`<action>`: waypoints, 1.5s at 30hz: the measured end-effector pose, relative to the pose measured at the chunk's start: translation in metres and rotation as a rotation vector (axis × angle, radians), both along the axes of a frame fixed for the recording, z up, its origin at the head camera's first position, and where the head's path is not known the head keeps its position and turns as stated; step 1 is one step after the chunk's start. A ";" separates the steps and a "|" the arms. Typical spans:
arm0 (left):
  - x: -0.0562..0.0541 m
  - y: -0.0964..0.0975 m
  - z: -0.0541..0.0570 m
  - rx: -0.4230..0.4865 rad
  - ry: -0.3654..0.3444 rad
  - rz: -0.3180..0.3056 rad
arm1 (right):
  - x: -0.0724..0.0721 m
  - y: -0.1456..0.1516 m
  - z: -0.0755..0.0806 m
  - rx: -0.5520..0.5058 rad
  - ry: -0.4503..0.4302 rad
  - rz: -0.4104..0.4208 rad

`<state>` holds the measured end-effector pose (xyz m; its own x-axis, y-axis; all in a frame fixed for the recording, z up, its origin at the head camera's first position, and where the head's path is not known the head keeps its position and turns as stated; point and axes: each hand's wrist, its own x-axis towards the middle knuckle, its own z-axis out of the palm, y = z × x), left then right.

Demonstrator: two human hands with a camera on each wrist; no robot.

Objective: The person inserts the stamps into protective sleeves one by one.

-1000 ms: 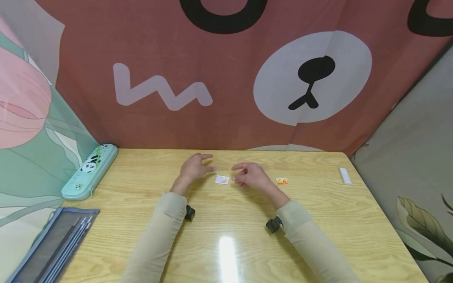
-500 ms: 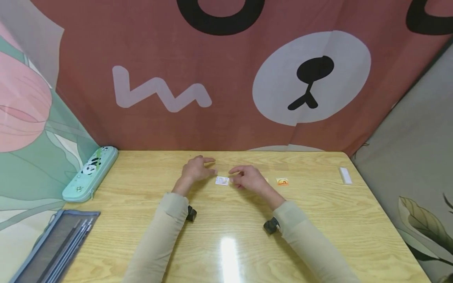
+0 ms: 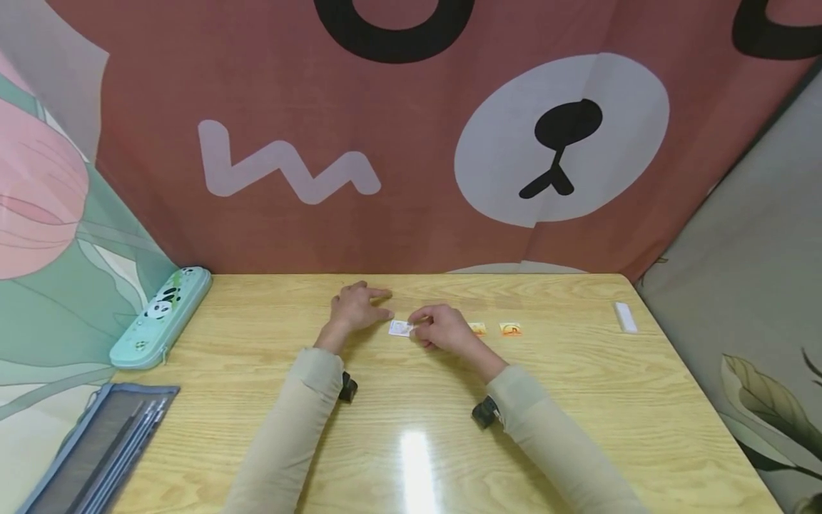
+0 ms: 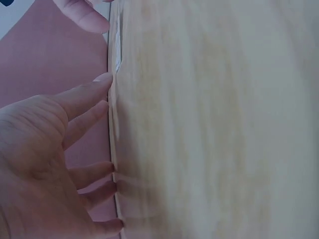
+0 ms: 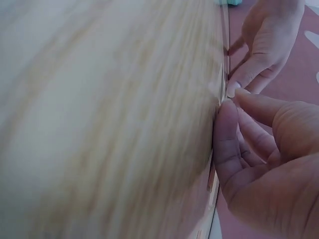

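Note:
A small white card [image 3: 399, 328] with faint printing lies on the wooden table, between both hands. My left hand [image 3: 354, 307] rests with spread fingers on the table at the card's left; in the left wrist view its fingertips [image 4: 104, 77] touch down near the card [image 4: 118, 42]. My right hand [image 3: 443, 328] has its index finger and thumb bent toward each other, overlapping the card's right edge. In the right wrist view those fingertips [image 5: 229, 109] come close together right by the left thumb; whether they pinch the card I cannot tell.
Two small orange picture cards lie to the right, one card [image 3: 478, 328] partly behind the right hand, the other card [image 3: 511, 329] beyond it. A white block [image 3: 626, 318] sits far right. At left are a mint panda pencil case [image 3: 160, 318] and a mesh pouch [image 3: 103, 446] holding pencils.
My right hand has moved left until its fingertips overlap the white card's right edge, uncovering a second orange card. The left hand has hardly moved.

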<state>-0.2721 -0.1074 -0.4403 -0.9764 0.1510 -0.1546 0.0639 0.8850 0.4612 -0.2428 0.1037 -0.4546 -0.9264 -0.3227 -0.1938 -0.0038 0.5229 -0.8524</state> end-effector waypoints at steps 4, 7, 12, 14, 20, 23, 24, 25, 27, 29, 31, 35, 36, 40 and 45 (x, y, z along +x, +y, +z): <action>-0.001 0.000 -0.003 0.016 -0.006 0.014 | 0.000 -0.001 0.000 0.020 0.007 -0.013; -0.003 0.001 -0.005 0.012 -0.003 0.031 | -0.001 -0.002 -0.001 0.036 0.018 -0.018; -0.002 0.006 -0.005 0.008 0.011 0.051 | -0.002 -0.002 -0.001 0.076 0.026 -0.031; -0.001 0.008 -0.005 0.006 0.015 0.056 | -0.002 -0.002 -0.001 0.098 0.031 -0.028; -0.001 0.009 -0.005 -0.002 0.021 0.069 | -0.004 -0.006 -0.001 0.179 0.079 -0.004; -0.001 0.009 -0.005 0.003 0.025 0.068 | -0.004 -0.008 -0.002 0.183 0.080 -0.011; -0.001 0.009 -0.005 0.003 0.027 0.067 | -0.004 -0.008 -0.003 0.178 0.081 -0.014; -0.002 0.008 -0.006 0.002 0.028 0.067 | -0.004 -0.009 -0.003 0.173 0.082 -0.016; -0.002 0.008 -0.006 0.003 0.033 0.073 | -0.004 -0.010 -0.003 0.161 0.084 -0.014; -0.002 0.008 -0.007 0.011 0.034 0.081 | -0.004 -0.010 -0.002 0.153 0.087 -0.008; -0.002 0.007 -0.006 0.024 0.034 0.088 | -0.004 -0.011 -0.001 0.153 0.087 0.001; -0.003 0.006 -0.005 0.039 0.037 0.087 | -0.004 -0.010 0.002 0.159 0.089 0.016; -0.003 0.005 -0.005 0.041 0.040 0.087 | -0.004 -0.010 0.003 0.159 0.092 0.019; -0.004 0.002 -0.002 0.123 0.070 0.065 | -0.004 -0.005 0.009 0.121 0.080 0.028; -0.002 0.001 0.004 0.395 0.032 0.050 | -0.006 0.003 0.017 0.034 0.030 0.028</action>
